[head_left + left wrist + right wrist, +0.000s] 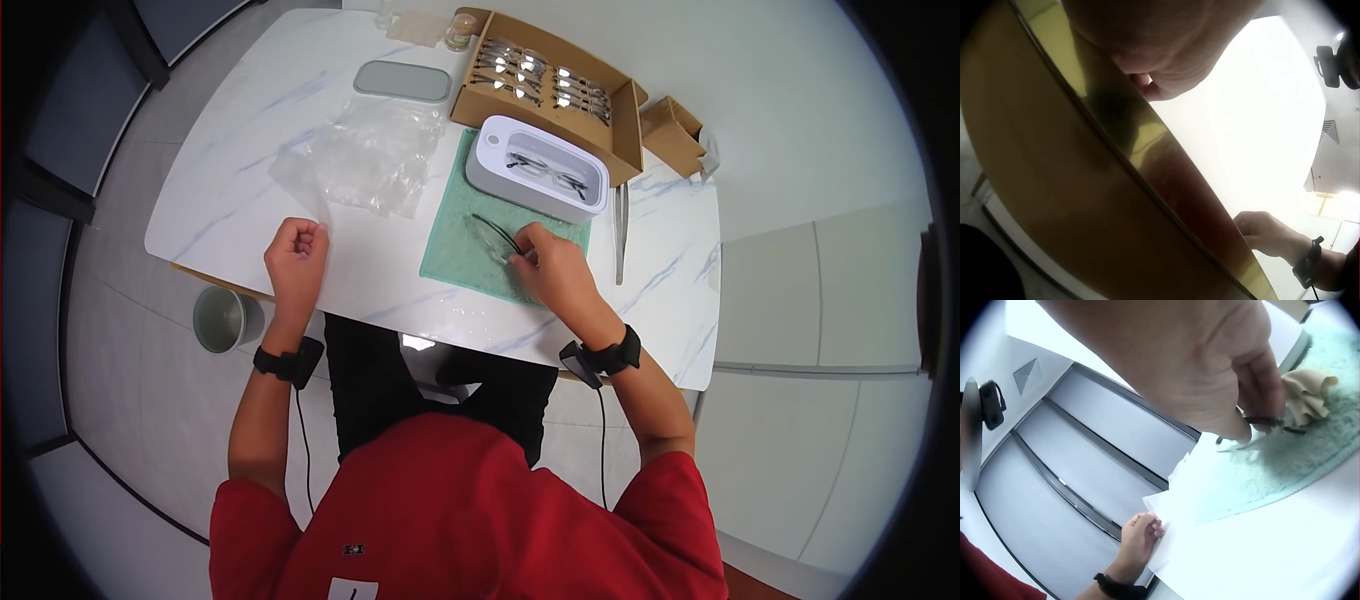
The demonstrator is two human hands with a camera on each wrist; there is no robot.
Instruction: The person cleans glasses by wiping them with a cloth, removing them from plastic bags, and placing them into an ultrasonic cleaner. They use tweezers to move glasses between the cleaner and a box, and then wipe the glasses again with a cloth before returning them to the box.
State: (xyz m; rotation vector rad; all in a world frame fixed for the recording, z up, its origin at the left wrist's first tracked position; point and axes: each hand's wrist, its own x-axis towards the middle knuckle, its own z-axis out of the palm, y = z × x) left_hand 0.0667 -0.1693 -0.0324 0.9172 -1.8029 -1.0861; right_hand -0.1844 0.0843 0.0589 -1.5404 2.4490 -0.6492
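Note:
My right hand (560, 270) pinches a pair of glasses (508, 238) with dark temples, low over a green towel (450, 262). In the right wrist view its thumb and fingers meet on the dark frame, right beside a crumpled beige cloth (1310, 394). Just behind the towel's middle stands a white ultrasonic cleaner (482, 172), with another pair of glasses (545, 172) in its basin. My left hand (297, 255) rests at the table's near left edge, fingers loosely curled, close to the corner of some clear plastic bags (365, 160).
At the back, a cardboard box (625, 150) holds rows of glasses. A grey case (403, 81), a small jar (460, 32) and a smaller carton (672, 135) stand around it. Metal tweezers (622, 235) lie right of the towel. A bin (222, 320) stands on the floor at left.

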